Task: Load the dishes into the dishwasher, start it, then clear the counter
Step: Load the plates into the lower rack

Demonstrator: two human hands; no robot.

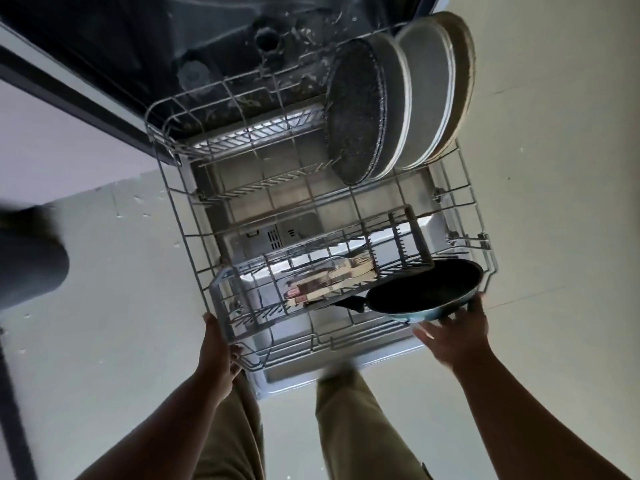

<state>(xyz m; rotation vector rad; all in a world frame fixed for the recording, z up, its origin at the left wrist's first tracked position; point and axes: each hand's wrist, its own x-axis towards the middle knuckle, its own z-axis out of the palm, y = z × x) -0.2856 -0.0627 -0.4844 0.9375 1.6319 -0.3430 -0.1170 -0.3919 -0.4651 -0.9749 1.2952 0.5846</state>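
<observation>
The dishwasher (242, 39) gapes dark above me, its door (311, 372) dropped flat over my knees, and the lower rack (180, 216) is drawn out onto that door; it is the biggest thing in front of me and most of it stands bare. At the rack's far right corner the plates (401, 102) stand on edge in a tight row, one dark speckled one in front and paler ones behind; nearer me a wire cutlery basket (242, 306) lies across the rack with some utensils (329, 278) in it, too blurred to name. The frying pan (426, 289) sits at the near right corner, tilted, its rim resting against the basket, its short handle (351, 302) pointing left toward the basket's underside; so its long axis runs across me, left to right. My right hand (457, 330) is the nearer one to it, fingers spread and straight, fingertips touching the pan's outer wall from below (pressing, not gripping, as far as I can judge). My left hand (220, 344) curls round the rack's near left corner wire and holds it; I take it to be steadying the rack. Loading looks partly done; the pan wants seating flat, I judge, before the rack slides home.
</observation>
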